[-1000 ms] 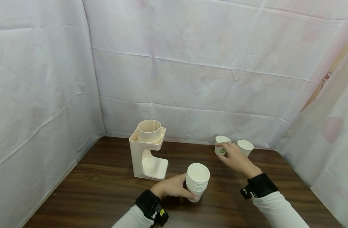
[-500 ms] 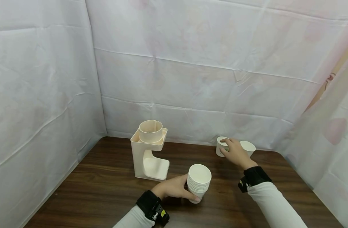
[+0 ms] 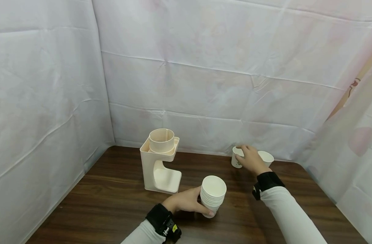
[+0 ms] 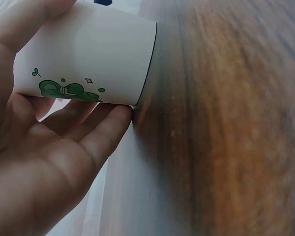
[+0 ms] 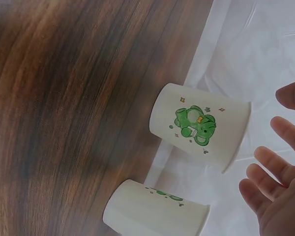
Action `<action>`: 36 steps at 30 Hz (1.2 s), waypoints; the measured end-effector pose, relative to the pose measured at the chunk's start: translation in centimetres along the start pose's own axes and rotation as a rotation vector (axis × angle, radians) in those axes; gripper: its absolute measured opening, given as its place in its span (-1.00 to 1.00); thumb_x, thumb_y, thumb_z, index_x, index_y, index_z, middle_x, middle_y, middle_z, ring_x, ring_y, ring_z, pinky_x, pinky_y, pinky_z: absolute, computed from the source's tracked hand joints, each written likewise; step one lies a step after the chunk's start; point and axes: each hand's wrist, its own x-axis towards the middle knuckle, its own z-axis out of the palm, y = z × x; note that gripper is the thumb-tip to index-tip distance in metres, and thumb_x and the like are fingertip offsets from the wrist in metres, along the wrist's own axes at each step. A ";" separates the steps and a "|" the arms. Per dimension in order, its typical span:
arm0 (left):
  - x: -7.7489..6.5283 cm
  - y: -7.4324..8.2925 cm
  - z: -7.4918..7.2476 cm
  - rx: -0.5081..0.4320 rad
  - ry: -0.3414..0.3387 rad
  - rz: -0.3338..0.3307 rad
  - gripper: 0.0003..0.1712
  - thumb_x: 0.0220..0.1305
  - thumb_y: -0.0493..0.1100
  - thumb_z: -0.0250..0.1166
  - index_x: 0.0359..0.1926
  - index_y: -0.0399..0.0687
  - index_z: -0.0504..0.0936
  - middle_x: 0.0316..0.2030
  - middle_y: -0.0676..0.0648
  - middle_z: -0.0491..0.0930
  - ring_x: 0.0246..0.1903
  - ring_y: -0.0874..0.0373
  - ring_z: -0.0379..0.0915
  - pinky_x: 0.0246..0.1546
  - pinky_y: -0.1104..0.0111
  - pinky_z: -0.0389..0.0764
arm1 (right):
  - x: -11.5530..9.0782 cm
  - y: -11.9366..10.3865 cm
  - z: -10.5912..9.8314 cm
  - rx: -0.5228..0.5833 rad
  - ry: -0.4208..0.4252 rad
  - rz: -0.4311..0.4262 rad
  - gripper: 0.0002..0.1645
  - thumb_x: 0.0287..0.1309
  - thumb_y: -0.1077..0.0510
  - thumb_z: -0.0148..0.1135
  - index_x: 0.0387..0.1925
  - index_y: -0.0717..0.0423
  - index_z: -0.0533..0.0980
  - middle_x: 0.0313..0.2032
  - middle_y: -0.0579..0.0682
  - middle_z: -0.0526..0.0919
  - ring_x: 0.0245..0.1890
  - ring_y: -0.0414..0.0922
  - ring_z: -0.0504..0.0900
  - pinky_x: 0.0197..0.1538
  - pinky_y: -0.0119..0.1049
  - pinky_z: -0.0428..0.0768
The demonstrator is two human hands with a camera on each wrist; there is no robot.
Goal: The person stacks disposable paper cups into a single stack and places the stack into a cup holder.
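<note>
The left hand [image 3: 187, 200] grips stacked cups [image 3: 212, 191]; the right hand [image 3: 253, 159], loosely splayed, hovers by a paper cup [image 3: 235, 161]. Light and crushable, I'd guess; pinch softly near the top.

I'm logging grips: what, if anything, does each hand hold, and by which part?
Left hand: the cup stack, by the bottom cup's side wall. Right hand: nothing.
</note>
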 end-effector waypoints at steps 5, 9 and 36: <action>-0.1 0.2 0.0 0.005 0.016 -0.004 -0.21 -0.10 -0.02 0.50 0.17 0.30 0.32 -0.04 0.23 0.52 0.00 0.34 0.36 0.12 0.28 0.32 | 0.6 0.0 0.2 -0.028 -0.044 0.037 -0.45 0.25 0.04 0.08 0.15 0.31 0.35 0.09 0.45 0.36 0.11 0.40 0.22 0.11 0.31 0.29; -0.1 0.2 0.0 0.000 0.019 -0.001 -0.21 -0.10 -0.03 0.50 0.17 0.30 0.32 -0.04 0.23 0.52 0.00 0.34 0.36 0.12 0.28 0.32 | 1.1 0.3 0.5 -0.046 -0.061 0.069 -0.39 0.25 -0.01 0.08 0.19 0.32 0.30 0.12 0.48 0.31 0.11 0.42 0.19 0.09 0.33 0.29; 0.2 -0.1 0.6 -0.019 -0.009 0.011 -0.22 -0.09 -0.01 0.50 0.16 0.30 0.31 -0.04 0.23 0.52 0.00 0.33 0.37 0.10 0.30 0.34 | 1.8 1.3 1.0 -0.064 -0.222 0.204 -0.24 0.24 -0.20 -0.02 0.34 0.11 0.18 0.24 0.50 0.13 0.19 0.47 0.03 0.11 0.43 0.18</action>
